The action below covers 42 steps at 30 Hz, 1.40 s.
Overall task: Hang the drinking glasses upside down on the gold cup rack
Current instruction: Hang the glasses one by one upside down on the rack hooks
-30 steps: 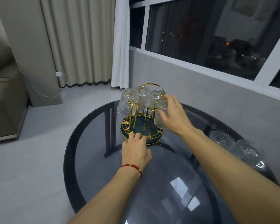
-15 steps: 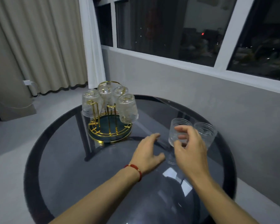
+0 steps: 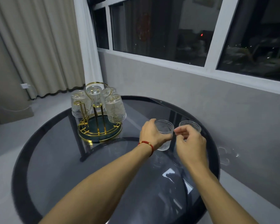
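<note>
Two upright glasses remain on the worktop (image 3: 103, 167): the near glass (image 3: 164, 135) is gripped by the left hand (image 3: 152, 135), the right hand (image 3: 190, 143) is loosely curled and empty, so inversion before the rack (image 3: 99, 131) is advised.

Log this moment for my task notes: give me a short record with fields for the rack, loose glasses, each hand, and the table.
rack: gold cup rack on a green tray, four glasses hung upside down
loose glasses: two upright, near glass and far glass
left hand: wrapped around the near glass, red bracelet on the wrist
right hand: curled in front of the far glass, contact unclear
table: round dark glass table
</note>
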### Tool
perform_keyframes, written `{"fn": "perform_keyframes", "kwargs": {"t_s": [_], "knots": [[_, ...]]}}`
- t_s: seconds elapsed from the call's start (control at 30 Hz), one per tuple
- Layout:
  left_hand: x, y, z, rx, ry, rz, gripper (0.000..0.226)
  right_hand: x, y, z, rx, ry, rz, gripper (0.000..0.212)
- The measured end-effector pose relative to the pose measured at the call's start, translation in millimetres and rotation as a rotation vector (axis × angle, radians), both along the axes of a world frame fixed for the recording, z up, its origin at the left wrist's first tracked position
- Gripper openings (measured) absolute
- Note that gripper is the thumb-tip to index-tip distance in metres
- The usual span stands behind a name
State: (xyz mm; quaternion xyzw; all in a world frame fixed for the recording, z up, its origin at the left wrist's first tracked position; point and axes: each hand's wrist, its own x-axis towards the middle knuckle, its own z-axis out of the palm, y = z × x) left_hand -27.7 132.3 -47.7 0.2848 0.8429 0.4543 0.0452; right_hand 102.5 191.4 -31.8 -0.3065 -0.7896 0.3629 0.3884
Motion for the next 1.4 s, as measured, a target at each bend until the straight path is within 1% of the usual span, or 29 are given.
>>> {"fn": "perform_keyframes", "kwargs": {"t_s": [0.1,0.2,0.3,0.37,0.4,0.43,0.5,0.53,0.6,0.7,0.77,0.8,0.83,0.87,0.9,0.93,0.97,1.03,1.13,1.2,1.27,1.4], "knots": [[2,-42,-4,0.038,0.006,0.014,0.092,-5,-5,-5,0.052,-0.110,0.076,0.026],[0,-94,-6,0.095,-0.058,0.037,0.092,-12,-14,-12,0.078,-0.175,0.178,0.026],[-3,-141,-3,0.239,-0.178,0.099,0.091,-21,-26,-22,-0.001,-0.234,0.300,0.026],[-6,-160,3,0.378,-0.299,0.141,0.085,-30,-39,-27,-0.171,-0.261,0.387,0.025],[-7,-167,6,0.431,-0.334,0.151,0.078,-34,-46,-28,-0.314,-0.235,0.426,0.024],[-9,-171,8,0.475,-0.358,0.151,0.073,-39,-54,-30,-0.490,-0.188,0.468,0.026],[-12,-178,11,0.557,-0.403,0.126,0.068,-47,-68,-32,-0.868,-0.066,0.584,0.035],[-13,-181,11,0.583,-0.415,0.112,0.068,-50,-76,-33,-1.004,-0.024,0.635,0.040],[-14,-185,8,0.588,-0.386,0.089,0.068,-55,-89,-38,-1.171,0.039,0.697,0.044],[-20,-191,7,0.496,-0.322,0.054,0.073,-65,-104,-40,-1.290,0.193,0.696,0.045],[-32,-203,6,0.484,-0.330,0.070,0.067,-71,-108,-35,-1.234,0.246,0.662,0.041],[-37,-209,3,0.436,-0.286,0.107,0.063,-73,-108,-30,-1.152,0.246,0.636,0.038],[-44,-214,-3,0.370,-0.217,0.141,0.059,-74,-108,-23,-1.038,0.224,0.613,0.035],[-51,-219,-12,0.239,-0.103,0.167,0.050,-75,-107,-15,-0.912,0.194,0.596,0.033],[-57,-220,-22,0.152,-0.044,0.187,0.037,-75,-106,-6,-0.792,0.169,0.586,0.033],[-61,-221,-29,0.064,0.049,0.190,0.030,-76,-107,5,-0.680,0.151,0.585,0.034],[-65,-221,-35,0.013,0.092,0.180,0.030,-78,-111,17,-0.573,0.133,0.591,0.037],[-71,-218,-45,-0.049,0.162,0.178,0.038,-88,-122,42,-0.356,0.094,0.609,0.044],[-75,-213,-58,-0.145,0.280,0.176,0.046,-115,-137,81,-0.096,0.084,0.568,0.056],[-77,-212,-64,-0.194,0.303,0.177,0.051,-140,-147,103,0.026,0.094,0.529,0.061],[-77,-211,-67,-0.211,0.304,0.187,0.053,-165,-155,118,0.133,0.079,0.513,0.060],[-79,-208,-72,-0.217,0.332,0.202,0.054,-200,-168,121,0.233,-0.013,0.547,0.063]]}}
